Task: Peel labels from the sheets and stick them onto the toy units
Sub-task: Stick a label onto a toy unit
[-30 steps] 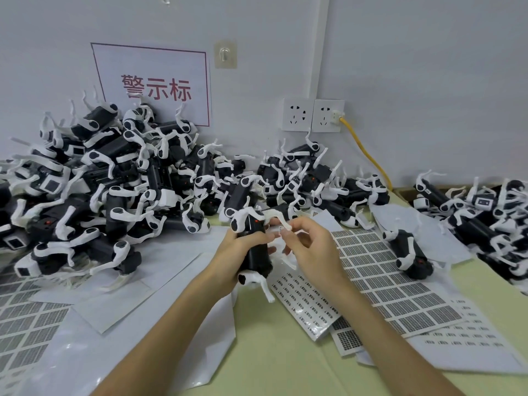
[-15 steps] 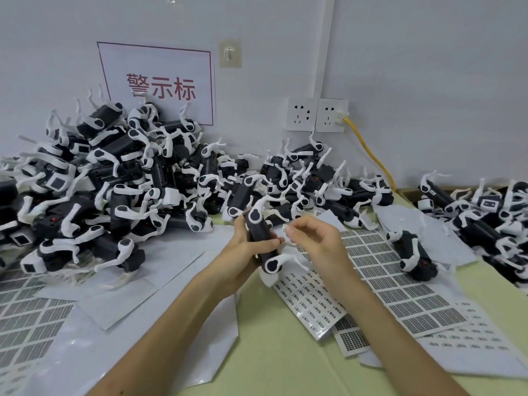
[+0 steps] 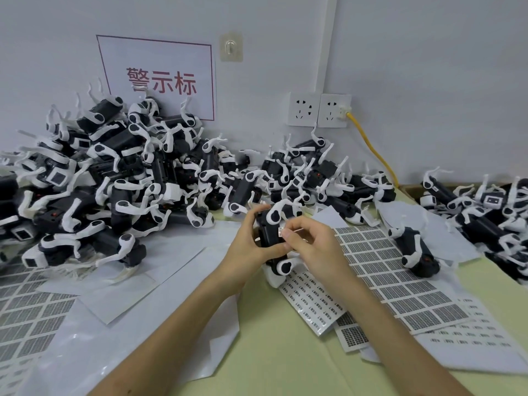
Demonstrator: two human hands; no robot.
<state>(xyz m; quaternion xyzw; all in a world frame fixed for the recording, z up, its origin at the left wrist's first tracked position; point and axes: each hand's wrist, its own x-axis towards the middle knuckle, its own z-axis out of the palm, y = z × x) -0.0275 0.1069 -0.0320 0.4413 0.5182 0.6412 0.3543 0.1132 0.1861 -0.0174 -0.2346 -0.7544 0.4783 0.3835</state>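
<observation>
— Now, item one: the hands?
— Left hand (image 3: 247, 245) grips a black-and-white toy unit (image 3: 270, 237), held just above the desk (image 3: 285, 355). Right hand (image 3: 313, 248) pinches a small label (image 3: 281, 232) at the unit's side.
— Sheets?
— Label sheets (image 3: 385, 284) fan out just right of the hands with overlapping corners. A lone toy (image 3: 414, 250) lies on them.
— Open room?
— Heaped toys (image 3: 114, 181) crowd the left, back to the wall (image 3: 428, 81). A second heap (image 3: 485, 212) sits at the right edge. Bare desk shows only between and around the forearms.
</observation>
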